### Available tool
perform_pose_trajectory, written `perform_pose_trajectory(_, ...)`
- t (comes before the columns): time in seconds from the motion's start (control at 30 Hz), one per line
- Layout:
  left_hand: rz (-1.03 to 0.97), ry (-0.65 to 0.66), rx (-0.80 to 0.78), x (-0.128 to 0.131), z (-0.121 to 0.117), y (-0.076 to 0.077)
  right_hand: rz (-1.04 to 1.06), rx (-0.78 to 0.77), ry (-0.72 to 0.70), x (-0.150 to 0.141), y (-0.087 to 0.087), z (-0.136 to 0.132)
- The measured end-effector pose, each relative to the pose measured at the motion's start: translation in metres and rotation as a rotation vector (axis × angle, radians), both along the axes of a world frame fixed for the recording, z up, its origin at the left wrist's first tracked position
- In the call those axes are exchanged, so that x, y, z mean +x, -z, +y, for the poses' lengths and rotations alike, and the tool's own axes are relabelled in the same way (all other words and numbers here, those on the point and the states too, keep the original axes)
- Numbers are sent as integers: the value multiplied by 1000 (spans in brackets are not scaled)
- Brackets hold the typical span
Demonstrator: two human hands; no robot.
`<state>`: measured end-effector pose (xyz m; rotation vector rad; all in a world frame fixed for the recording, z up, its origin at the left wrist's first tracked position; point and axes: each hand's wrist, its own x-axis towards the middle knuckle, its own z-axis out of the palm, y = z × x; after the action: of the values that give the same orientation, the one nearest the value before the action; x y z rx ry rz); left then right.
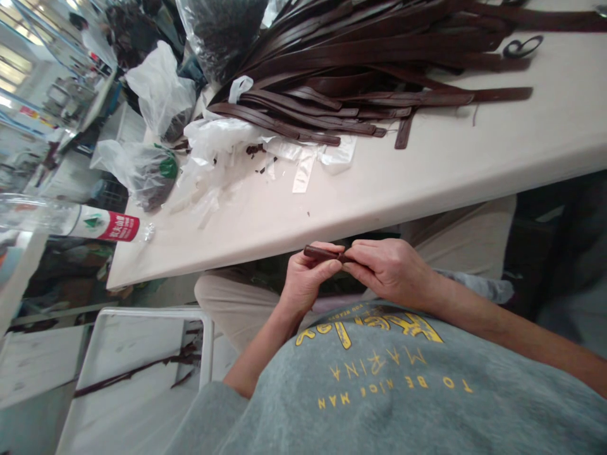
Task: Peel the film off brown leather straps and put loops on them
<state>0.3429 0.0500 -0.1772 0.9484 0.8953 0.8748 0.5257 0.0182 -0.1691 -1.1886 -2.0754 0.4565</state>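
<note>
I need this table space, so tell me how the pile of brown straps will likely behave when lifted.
The brown straps will probably sag, since they are long, narrow and curved in places. Pulling one may drag others along, as they overlap and cross. Their smooth sheen suggests they could slide over each other.

You wear a faded grey-green, short-sleeved T-shirt (379, 392) with mottled fabric. Across it run large yellow outlined letters (374, 332), and smaller yellow capitals (398, 384) read "MARINA" and "TO BE NICE MAN". Your pale beige trousers (232, 303) look loose and creased, and your forearms are uncovered below the sleeves.
</note>
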Motion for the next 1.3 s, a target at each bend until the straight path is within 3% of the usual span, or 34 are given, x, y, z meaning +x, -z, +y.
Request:
perform_pose_trajectory(0.2, 15, -115, -48, -3, 10, 1, -49, -179, 57, 11, 3, -8)
perform_pose_trajectory(0.5, -4, -131, -42, -5, 7, 2, -154, -114, 88, 12, 15, -24)
perform_pose_trajectory(0.87, 15, 154, 51, 5, -8, 3, 6, -172, -68, 4, 15, -22)
perform_pose_trajectory(1.1, 13, 69, 73, -3, 2, 14, -118, -426, -47, 17, 6, -21)
perform_pose_trajectory(1.3, 26, 106, 52, 3, -7, 14, -210, -357, 6, 9, 9, -25)
